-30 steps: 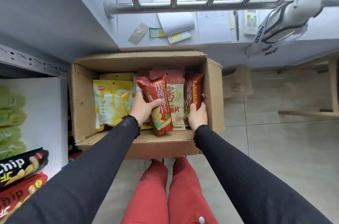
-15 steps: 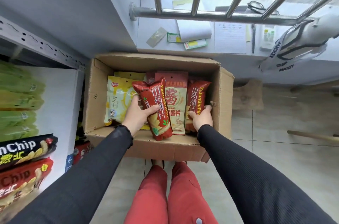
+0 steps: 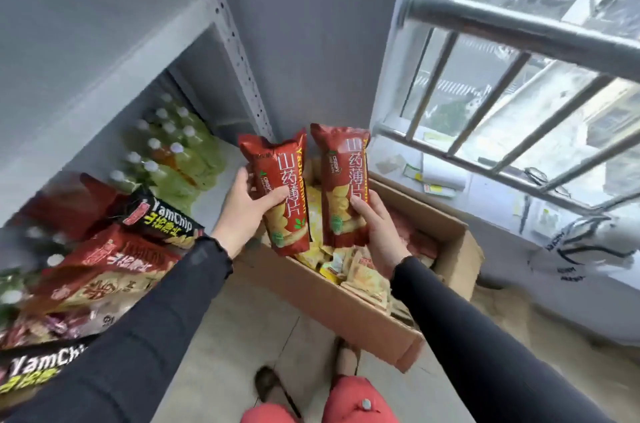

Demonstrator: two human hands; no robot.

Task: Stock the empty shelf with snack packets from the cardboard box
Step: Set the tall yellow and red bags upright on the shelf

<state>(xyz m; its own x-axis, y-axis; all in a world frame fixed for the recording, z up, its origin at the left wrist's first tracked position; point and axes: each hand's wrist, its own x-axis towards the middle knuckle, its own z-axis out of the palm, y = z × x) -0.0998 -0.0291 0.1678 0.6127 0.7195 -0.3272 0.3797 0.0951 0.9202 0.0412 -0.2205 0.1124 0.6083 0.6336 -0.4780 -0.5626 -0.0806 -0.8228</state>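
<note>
Head view: left hand (image 3: 247, 211) grips a red snack packet (image 3: 282, 195), thumb across its front, held upright above the cardboard box (image 3: 349, 305). Right hand (image 3: 375, 227) grips a second red packet (image 3: 343, 185) the same way, just beside the first, also above the box. Both packets read "山药薄片" with "CRISPY" in small print; yellow side lettering is partly covered. Inside the box: yellow and pale small packets (image 3: 360, 272). Left of the box, grey shelf (image 3: 104, 41), upper board bare; below it black "YamChip" bags (image 3: 162, 221), red bags (image 3: 114, 266), green bottles (image 3: 173, 152). Right of the box, barred window (image 3: 519, 83).
</note>
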